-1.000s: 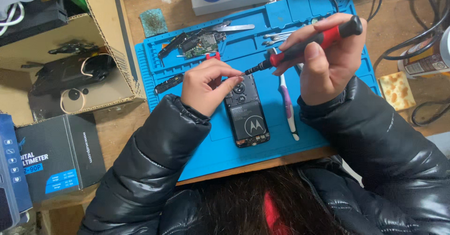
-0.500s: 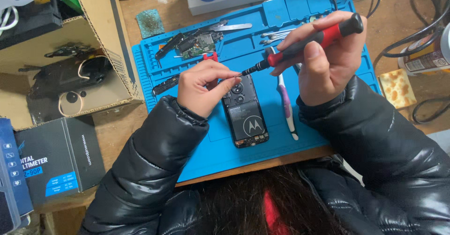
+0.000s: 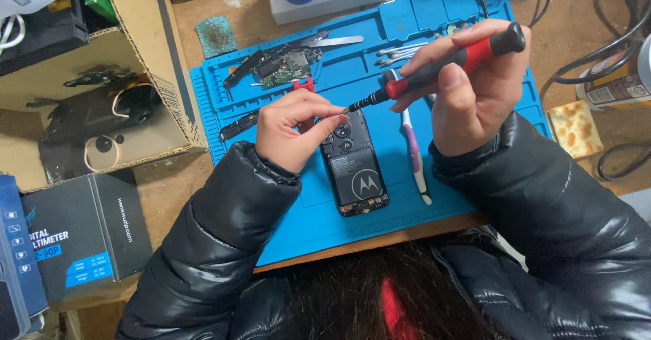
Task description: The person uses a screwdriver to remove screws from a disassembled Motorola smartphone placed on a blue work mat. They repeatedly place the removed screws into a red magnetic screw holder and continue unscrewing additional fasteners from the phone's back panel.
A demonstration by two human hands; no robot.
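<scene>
An opened black phone [image 3: 355, 169] lies back-up in the middle of a blue work mat [image 3: 305, 211]. My right hand [image 3: 468, 89] grips a red-and-black screwdriver [image 3: 441, 69], its tip pointing left just above the phone's top end. My left hand [image 3: 291, 126] has thumb and fingers pinched together right at the screwdriver's tip; whatever is between them is too small to make out. A pink-and-white brush-like tool [image 3: 413, 157] lies on the mat to the right of the phone, partly under my right hand.
Phone parts, a green circuit board [image 3: 288, 65], metal tweezers [image 3: 400, 54] and a pry tool [image 3: 336, 41] lie along the mat's far side. An open cardboard box [image 3: 122, 75] stands at left, a dark boxed meter [image 3: 85, 228] at lower left. Cables [image 3: 597, 48] and a yellow sponge [image 3: 575, 128] lie at right.
My left hand has shifted slightly and stays pinched at the screwdriver's tip. The right hand still holds the screwdriver at the same angle. The phone has not moved.
</scene>
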